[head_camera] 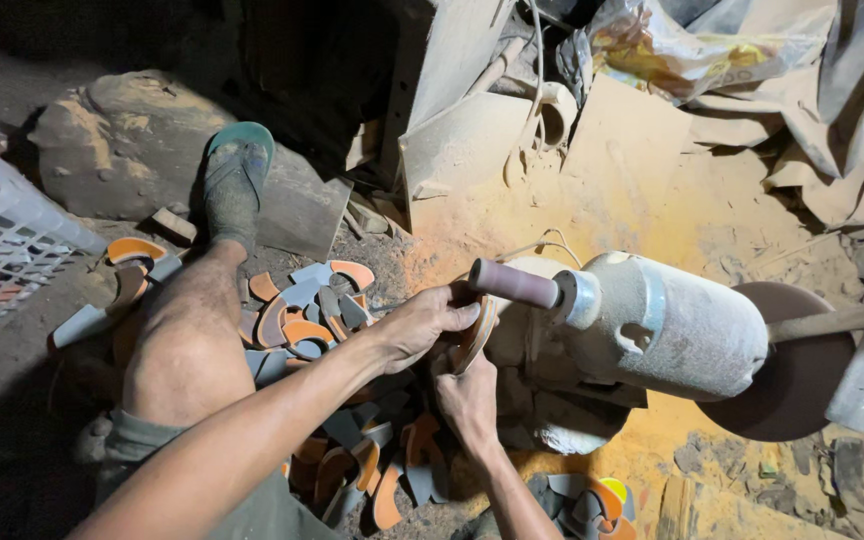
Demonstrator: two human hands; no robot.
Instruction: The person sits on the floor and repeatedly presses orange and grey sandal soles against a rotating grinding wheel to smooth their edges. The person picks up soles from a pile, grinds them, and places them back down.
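Observation:
My left hand (pixel 422 322) and my right hand (pixel 467 400) both grip one curved orange sole-shaped piece (pixel 479 335). They hold it up against the underside of a small brownish sanding drum (pixel 514 283). The drum sticks out from the left end of a dusty grey motor (pixel 672 325). My left hand is on top of the piece and my right hand is under it. Part of the piece is hidden by my fingers.
A heap of curved orange and grey pieces (pixel 302 320) lies on the ground by my left leg, with more of them (pixel 592 500) at the bottom right. A white plastic basket (pixel 2 240) stands at the left. My sandalled foot (pixel 235 185) rests near a large stone (pixel 122 140). A big brown disc (pixel 802 370) sits on the motor's right end.

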